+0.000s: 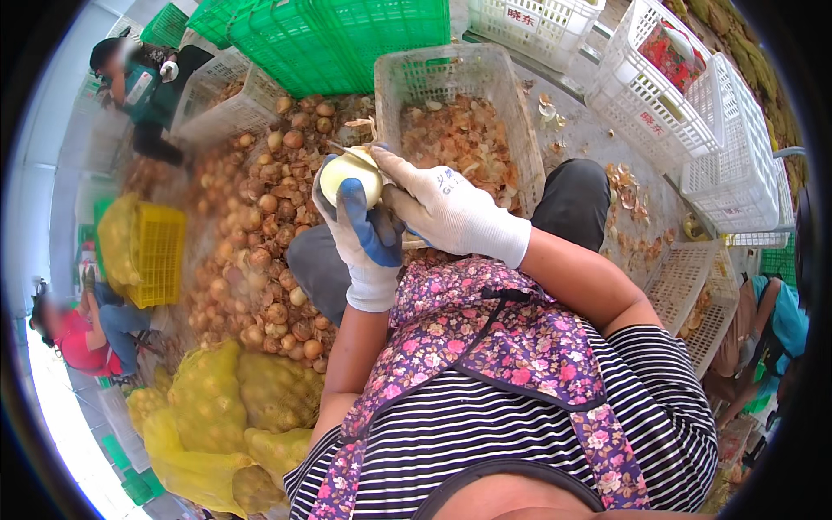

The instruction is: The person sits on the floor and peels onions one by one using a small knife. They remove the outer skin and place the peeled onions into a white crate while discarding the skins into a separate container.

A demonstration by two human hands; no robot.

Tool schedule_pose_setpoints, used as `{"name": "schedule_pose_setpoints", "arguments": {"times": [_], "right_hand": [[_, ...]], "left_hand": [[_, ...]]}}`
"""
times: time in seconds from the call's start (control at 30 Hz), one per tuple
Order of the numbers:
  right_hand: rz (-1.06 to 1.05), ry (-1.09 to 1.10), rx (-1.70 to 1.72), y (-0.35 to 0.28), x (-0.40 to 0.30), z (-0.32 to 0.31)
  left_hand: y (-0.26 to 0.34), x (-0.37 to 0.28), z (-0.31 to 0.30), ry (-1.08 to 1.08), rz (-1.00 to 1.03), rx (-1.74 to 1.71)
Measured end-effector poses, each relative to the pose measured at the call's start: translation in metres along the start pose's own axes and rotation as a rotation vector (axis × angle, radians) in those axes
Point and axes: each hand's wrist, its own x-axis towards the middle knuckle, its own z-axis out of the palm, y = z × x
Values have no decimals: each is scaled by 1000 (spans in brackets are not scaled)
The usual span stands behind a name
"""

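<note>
My left hand (364,227), in a white knit glove with blue-grey coated fingers, holds a peeled pale onion (351,180) from the left and below. My right hand (435,198), in a similar glove, is at the onion's upper right side, its index finger along a small knife (351,151) whose thin blade lies over the top of the onion. The knife's handle is hidden in the right hand. Beyond my hands stands a dirty white plastic crate (530,146) holding loose onion skins (465,133). A large heap of unpeeled onions (260,260) lies to the left.
Yellow mesh sacks of onions (208,403) lie at lower left, near a yellow crate (162,253). Green crates (338,45) stand at the top, white crates (650,97) along the right. Onion skins litter the floor. Two people sit at the left; another person is at far right.
</note>
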Motion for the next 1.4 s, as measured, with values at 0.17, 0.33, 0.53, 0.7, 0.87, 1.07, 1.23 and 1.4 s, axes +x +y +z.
{"name": "schedule_pose_setpoints", "arguments": {"times": [0.17,0.33,0.53,0.7,0.87,1.07,1.23,1.4], "right_hand": [[117,-40,100,-13,-6,-12],[-119,-35,35,-16,-14,-14],[523,-115,852,-37,-10,-48],[604,201,777,-21,-10,-50],[198,182,96,4,-11,-55],[25,98,10,-14,-9,-42],[-101,114,7,-17,-12,-37],[14,-56,224,-12,13,-59]], "left_hand": [[27,2,0,-42,-127,-189],[55,-7,21,-124,-153,-249],[42,-14,18,-269,-254,-566],[33,-8,23,-219,-443,-990],[37,-8,27,-131,-523,-972],[40,-10,42,4,-407,-633],[29,-1,33,-117,-359,-576],[53,-2,29,-215,-307,-165]]}}
